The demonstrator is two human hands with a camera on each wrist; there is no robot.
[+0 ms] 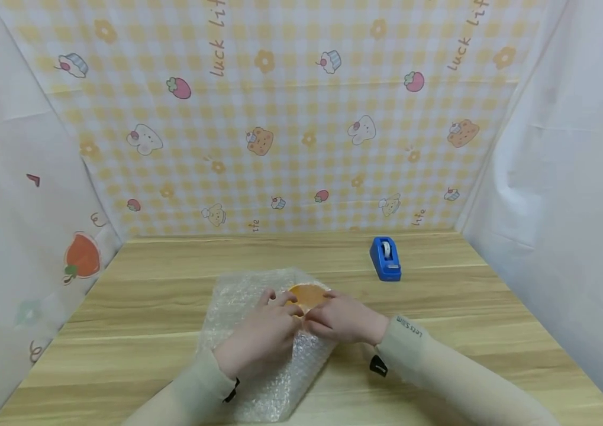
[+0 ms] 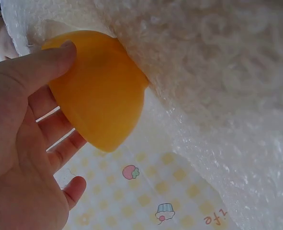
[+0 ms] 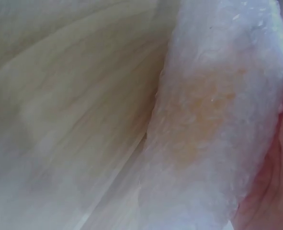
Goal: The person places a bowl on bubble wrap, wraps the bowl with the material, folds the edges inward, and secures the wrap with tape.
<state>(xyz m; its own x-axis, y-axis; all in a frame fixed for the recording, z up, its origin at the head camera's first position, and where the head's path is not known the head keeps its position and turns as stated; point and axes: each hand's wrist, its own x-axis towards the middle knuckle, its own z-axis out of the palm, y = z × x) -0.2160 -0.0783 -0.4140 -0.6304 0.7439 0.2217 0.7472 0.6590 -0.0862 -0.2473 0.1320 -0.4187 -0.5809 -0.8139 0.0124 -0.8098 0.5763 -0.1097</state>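
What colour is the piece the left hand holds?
The piece is orange; left wrist view is clearest.

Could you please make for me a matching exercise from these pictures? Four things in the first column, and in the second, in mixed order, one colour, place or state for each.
Column 1
1. Tape dispenser
2. Bubble wrap
3. Orange object
4. Back cloth

Column 2
A. Held between thumb and fingers of the left hand
B. Yellow and white checks
C. Blue, standing on the wooden table
D. See-through, with small bubbles

Pairs: 1-C, 2-D, 3-A, 4-B
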